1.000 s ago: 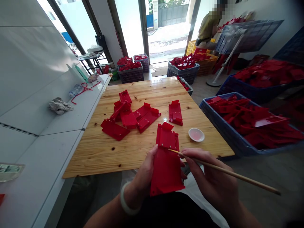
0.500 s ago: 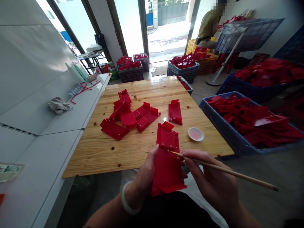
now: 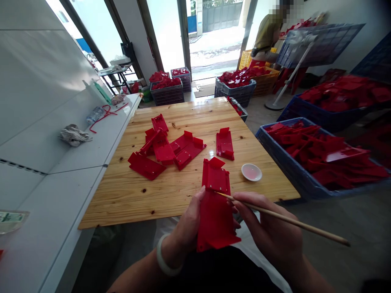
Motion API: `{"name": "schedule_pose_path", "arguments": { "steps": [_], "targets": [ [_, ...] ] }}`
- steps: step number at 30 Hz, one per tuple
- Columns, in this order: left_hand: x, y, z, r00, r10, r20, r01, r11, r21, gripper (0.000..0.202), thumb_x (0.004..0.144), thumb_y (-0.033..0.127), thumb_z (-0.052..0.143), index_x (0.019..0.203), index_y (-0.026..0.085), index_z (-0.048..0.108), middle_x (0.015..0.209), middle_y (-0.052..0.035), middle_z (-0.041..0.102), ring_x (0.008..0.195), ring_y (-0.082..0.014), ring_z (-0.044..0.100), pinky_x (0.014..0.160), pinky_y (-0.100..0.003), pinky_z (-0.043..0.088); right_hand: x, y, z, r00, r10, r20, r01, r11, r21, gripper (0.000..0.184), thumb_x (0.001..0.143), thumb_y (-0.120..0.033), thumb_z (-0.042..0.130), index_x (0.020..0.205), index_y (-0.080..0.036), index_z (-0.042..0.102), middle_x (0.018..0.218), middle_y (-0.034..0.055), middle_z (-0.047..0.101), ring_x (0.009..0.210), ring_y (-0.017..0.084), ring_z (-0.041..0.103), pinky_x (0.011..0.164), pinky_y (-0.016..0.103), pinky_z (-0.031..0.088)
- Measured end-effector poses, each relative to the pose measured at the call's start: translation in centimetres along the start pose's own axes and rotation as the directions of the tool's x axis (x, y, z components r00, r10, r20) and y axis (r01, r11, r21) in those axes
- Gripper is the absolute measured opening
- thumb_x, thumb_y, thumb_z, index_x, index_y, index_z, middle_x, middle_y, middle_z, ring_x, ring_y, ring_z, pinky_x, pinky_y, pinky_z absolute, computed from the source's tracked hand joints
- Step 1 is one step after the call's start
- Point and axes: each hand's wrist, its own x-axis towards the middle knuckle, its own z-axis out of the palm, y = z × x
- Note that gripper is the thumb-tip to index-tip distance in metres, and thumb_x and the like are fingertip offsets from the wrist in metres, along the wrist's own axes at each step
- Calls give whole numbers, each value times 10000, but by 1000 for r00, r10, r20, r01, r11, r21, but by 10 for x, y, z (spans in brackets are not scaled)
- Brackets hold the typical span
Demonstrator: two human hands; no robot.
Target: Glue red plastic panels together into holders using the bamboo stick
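My left hand [image 3: 190, 221] grips a long red plastic part [image 3: 215, 217] by its left edge, over my lap at the table's front edge. The part has upturned flaps at both ends and a row of small pale dots across it. In my right hand [image 3: 269, 228] is a thin wooden-handled paintbrush [image 3: 284, 217], pinched near its front like a pen. Its tip meets the red part just below the dots. Behind my right hand a small white dish [image 3: 251, 172] with pinkish liquid stands on the wooden table [image 3: 171, 199].
Several red parts [image 3: 163, 150] lie in a loose group on the table; a single red part [image 3: 225, 144] lies apart. A blue crate [image 3: 320, 187] of red parts stands at the right. A crumpled cloth [image 3: 74, 135] rests on the white shelf. A person [image 3: 264, 36] stands at the back.
The brush and my right hand have shifted slightly left, the tip still at the row of dots. The red part has barely moved in my left hand.
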Motion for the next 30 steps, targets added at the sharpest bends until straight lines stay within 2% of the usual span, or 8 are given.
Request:
{"name": "schedule_pose_path", "arguments": {
  "steps": [3, 6, 9, 13, 16, 20, 25, 30],
  "targets": [
    [0, 3, -5, 998, -2, -66, 5, 999, 49, 778, 1055, 719, 479, 1056, 29, 838, 866, -222, 830, 781, -304, 796, 745, -355, 640, 1, 14, -10, 990, 32, -135, -38, 999, -36, 157, 1057, -179, 713, 1171, -272, 770, 992, 11, 835, 848, 161, 820, 818, 242, 660],
    [0, 7, -10, 993, 45, -108, -40, 998, 47, 775, 1121, 644, 359, 1089, 30, 833, 950, -225, 839, 796, -297, 805, 698, -354, 653, 10, 55, -25, 960, 123, -252, -169, 972, -166, 73, 1062, -300, 689, 1088, -260, 744, 916, 21, 825, 814, 198, 827, 801, 304, 663],
    [0, 8, -16, 991, 106, -81, -104, 994, 32, 660, 1112, 609, 458, 1119, 65, 832, 1096, -207, 840, 852, -305, 814, 717, -376, 674, 21, 106, -39, 947, 209, -245, -275, 920, -280, 162, 1017, -383, 656, 987, -231, 707, 824, 59, 814, 723, 254, 824, 669, 343, 640],
    [0, 5, -18, 991, 101, -93, -93, 992, 85, 618, 1081, 606, 546, 1178, 62, 823, 1033, -207, 847, 880, -322, 826, 766, -362, 663, 24, 150, -46, 937, 293, -188, -344, 863, -370, 215, 962, -420, 597, 929, -226, 682, 775, 84, 792, 691, 279, 795, 620, 374, 595],
    [0, 4, -15, 987, 86, -136, -71, 991, 112, 656, 1092, 623, 500, 1177, 57, 819, 948, -202, 847, 814, -314, 822, 708, -346, 648, 21, 161, -44, 930, 338, -145, -367, 826, -428, 256, 971, -451, 619, 935, -210, 698, 772, 55, 765, 694, 234, 745, 677, 372, 580],
    [-2, 7, -10, 992, 59, -114, -47, 993, 107, 692, 1096, 648, 480, 1079, 51, 830, 892, -205, 841, 766, -300, 810, 699, -349, 649, 20, 166, -43, 918, 379, -119, -388, 790, -475, 334, 1007, -523, 645, 943, -201, 705, 813, 31, 749, 708, 196, 698, 758, 376, 576],
    [-1, 10, -5, 985, 45, -169, -32, 996, 79, 686, 1124, 595, 422, 1001, 57, 829, 889, -203, 842, 737, -280, 804, 661, -338, 647, 21, 164, -45, 906, 403, -128, -412, 772, -484, 364, 1012, -555, 569, 939, -222, 698, 818, 105, 792, 737, 271, 747, 724, 388, 552],
    [6, 3, -11, 988, 71, -138, -64, 996, 54, 646, 1096, 599, 471, 1058, 60, 824, 973, -204, 847, 759, -289, 810, 639, -340, 647, 22, 160, -47, 891, 427, -154, -444, 749, -492, 515, 1000, -722, 535, 850, -250, 672, 740, 129, 787, 707, 313, 759, 679, 386, 505]
  ]
}}
